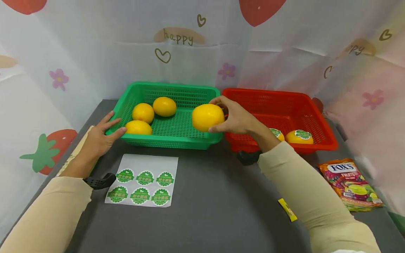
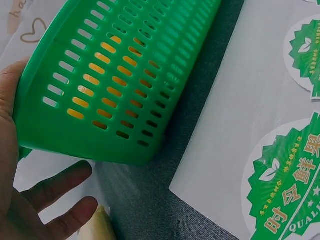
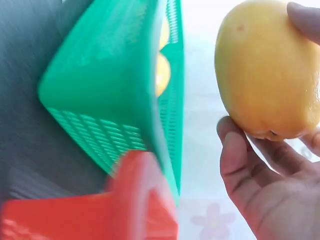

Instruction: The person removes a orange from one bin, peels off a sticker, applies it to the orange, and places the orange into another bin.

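My right hand (image 1: 235, 117) grips a smooth yellow oval fruit (image 1: 207, 117) above the right end of the green basket (image 1: 171, 141). In the right wrist view the fruit (image 3: 267, 70) has a small dimple at its lower end and bears no visible sticker. My left hand (image 1: 101, 138) rests against the basket's left front corner; two fingers extend straight below the rim in the left wrist view. Inside the green basket, three similar yellow fruits (image 1: 164, 106) lie toward the left.
A red basket (image 1: 269, 93) stands at right, holding yellow fruits (image 1: 300, 137) with green round stickers. In front of the green basket lies a sheet of several round green stickers (image 1: 142, 181). A candy bag (image 1: 349, 184) and a small yellow packet (image 1: 287, 210) are at right.
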`<state>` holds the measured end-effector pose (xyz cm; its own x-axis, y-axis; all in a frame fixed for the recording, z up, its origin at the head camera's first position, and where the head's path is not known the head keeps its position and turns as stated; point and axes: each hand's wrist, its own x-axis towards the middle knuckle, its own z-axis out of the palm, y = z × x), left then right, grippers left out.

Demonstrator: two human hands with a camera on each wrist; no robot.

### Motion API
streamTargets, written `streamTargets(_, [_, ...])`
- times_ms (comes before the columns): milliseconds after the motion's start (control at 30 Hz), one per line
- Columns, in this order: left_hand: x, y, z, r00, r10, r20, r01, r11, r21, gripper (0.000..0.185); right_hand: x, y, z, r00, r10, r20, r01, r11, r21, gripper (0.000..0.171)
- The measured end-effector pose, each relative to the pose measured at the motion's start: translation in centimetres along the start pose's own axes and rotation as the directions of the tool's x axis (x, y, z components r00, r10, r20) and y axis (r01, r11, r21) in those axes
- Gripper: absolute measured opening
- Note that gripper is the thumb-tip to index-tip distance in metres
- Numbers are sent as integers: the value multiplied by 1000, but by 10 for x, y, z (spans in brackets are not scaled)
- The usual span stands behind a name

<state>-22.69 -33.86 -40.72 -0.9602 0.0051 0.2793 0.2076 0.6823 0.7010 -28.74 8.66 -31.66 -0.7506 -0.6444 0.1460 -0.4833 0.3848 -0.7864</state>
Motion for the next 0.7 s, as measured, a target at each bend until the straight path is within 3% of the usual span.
streamTargets(167, [0, 3, 0, 1000, -12, -2, 12, 1000, -3, 60, -57, -1, 14, 989, -57, -136, 72, 991, 112, 67])
streamTargets(300, [-2, 3, 2, 1000, -24, -5, 24, 1000, 1, 60, -97, 7, 39, 976, -43, -212, 84, 978, 189, 69])
streamTargets(500, [-1, 5, 0, 999, -36, -3, 36, 998, 60, 61, -130, 40, 74, 969, 62, -240, -27, 989, 146, 67])
streamTargets(700, [0, 7, 0, 1000, -28, 5, 27, 997, 70, 60, -143, 54, 87, 961, 140, -238, -127, 989, 71, 63])
